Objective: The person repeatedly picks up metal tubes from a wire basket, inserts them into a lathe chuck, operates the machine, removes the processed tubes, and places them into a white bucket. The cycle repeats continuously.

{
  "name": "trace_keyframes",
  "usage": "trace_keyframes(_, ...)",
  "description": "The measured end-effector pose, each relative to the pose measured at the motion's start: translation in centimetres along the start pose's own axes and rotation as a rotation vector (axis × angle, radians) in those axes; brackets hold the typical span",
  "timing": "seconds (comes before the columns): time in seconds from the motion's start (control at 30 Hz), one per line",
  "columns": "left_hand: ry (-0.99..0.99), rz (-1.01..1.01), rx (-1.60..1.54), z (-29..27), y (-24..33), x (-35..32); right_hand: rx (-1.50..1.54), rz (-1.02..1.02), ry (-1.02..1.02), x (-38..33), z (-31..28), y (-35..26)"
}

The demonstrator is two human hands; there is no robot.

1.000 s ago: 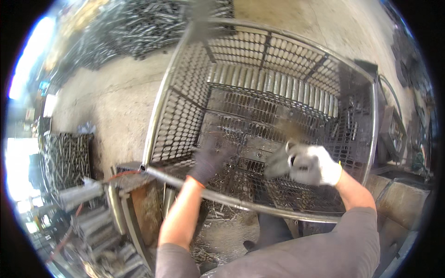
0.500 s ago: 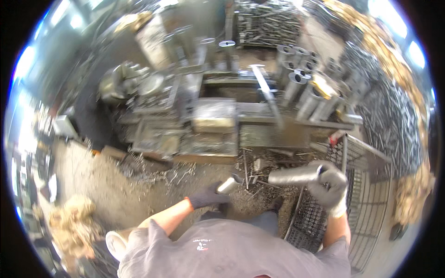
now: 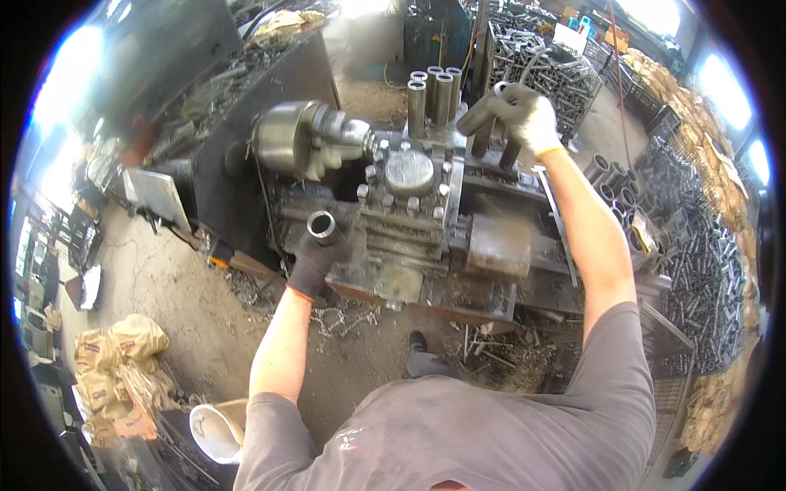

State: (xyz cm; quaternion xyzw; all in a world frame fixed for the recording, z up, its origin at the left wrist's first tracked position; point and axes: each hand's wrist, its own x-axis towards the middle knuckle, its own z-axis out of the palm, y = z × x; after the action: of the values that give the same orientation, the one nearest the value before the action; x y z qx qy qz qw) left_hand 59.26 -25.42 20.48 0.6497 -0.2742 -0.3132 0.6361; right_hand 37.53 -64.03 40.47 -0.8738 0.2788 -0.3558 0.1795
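My left hand (image 3: 313,262), in a dark glove, is closed round a short metal tube (image 3: 322,227) whose open end faces up. It is in front of the lathe's chuck (image 3: 282,141), to the left of the tool post (image 3: 408,173). My right hand (image 3: 526,117), gloved in dark and white, reaches far over the lathe bed. Its fingers grip a longer metal tube (image 3: 475,119), held tilted. Several upright metal tubes (image 3: 417,106) stand just left of it, and the tops of others below it are partly hidden by the hand.
More tubes (image 3: 626,195) are heaped at the lathe's right, beside a large pile of metal parts (image 3: 696,270). A wire basket (image 3: 667,352) stands near my right side. Brown sacks (image 3: 123,352) and a white cylindrical container (image 3: 214,434) are at lower left. Metal shavings (image 3: 352,317) litter the floor.
Both hands have moved forward, each with a tube. My right hand went from beside the wire basket to the far tubes; my left rose from near my body to the lathe. The view has shifted.
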Motion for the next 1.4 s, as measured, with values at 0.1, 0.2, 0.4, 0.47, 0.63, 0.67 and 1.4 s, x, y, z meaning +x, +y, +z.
trace_keyframes(0.1,-0.131,-0.067,0.184,0.7,-1.0,2.3,-0.111,0.030,-0.062,4.9,6.6,1.9)
trace_keyframes(0.2,-0.053,-0.043,0.289,0.8,-2.5,2.8,-0.216,0.010,-0.166,8.5,13.0,4.1)
trace_keyframes(0.4,-0.127,0.165,0.392,0.3,-2.8,2.6,-0.331,0.061,-0.275,12.8,19.2,5.7)
trace_keyframes(0.47,-0.185,0.177,0.425,-0.5,-2.0,2.3,-0.399,0.067,-0.299,13.0,19.2,5.2)
trace_keyframes(0.63,-0.187,0.219,0.418,-6.3,-0.7,0.6,-0.383,0.150,-0.381,11.9,18.1,3.8)
trace_keyframes(0.67,-0.180,0.165,0.367,-7.9,-0.9,0.5,-0.360,0.142,-0.401,11.6,17.9,3.6)
trace_keyframes(1.4,-0.044,1.018,0.947,-6.2,6.8,15.4,-0.306,0.165,-1.093,8.7,29.3,-4.2)
